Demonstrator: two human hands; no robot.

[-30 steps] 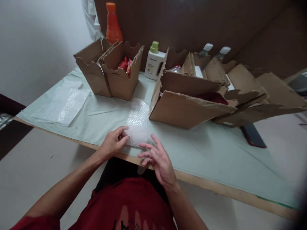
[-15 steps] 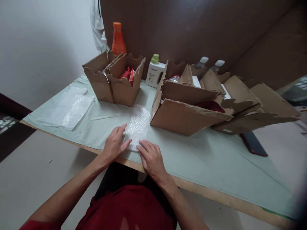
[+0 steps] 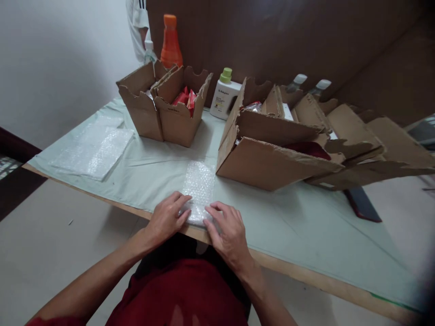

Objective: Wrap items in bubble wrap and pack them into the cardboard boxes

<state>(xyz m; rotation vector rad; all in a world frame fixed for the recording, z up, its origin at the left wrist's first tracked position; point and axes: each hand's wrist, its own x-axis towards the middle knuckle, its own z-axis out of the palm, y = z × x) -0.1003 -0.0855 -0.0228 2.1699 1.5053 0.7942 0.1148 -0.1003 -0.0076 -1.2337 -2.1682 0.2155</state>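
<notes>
A narrow strip of bubble wrap (image 3: 200, 183) lies on the pale green table cover (image 3: 288, 226), running from the table's near edge toward the boxes. My left hand (image 3: 167, 218) and my right hand (image 3: 228, 231) meet at its near end. The fingers of both hands are curled down onto that end, which looks bunched or rolled up. I cannot see whether anything is inside the wrap.
A pile of bubble wrap sheets (image 3: 95, 151) lies at the left. Two small open cartons (image 3: 170, 113) holding red packets stand behind, with an orange bottle (image 3: 171, 40) and a white bottle (image 3: 224, 93). Large open cartons (image 3: 272, 154) fill the right. A dark flat object (image 3: 362, 204) lies beside them. A person in white (image 3: 137, 22) stands at the back.
My right hand came down from hovering onto the wrap. Both hands closed in on its near end, at the table's edge.
</notes>
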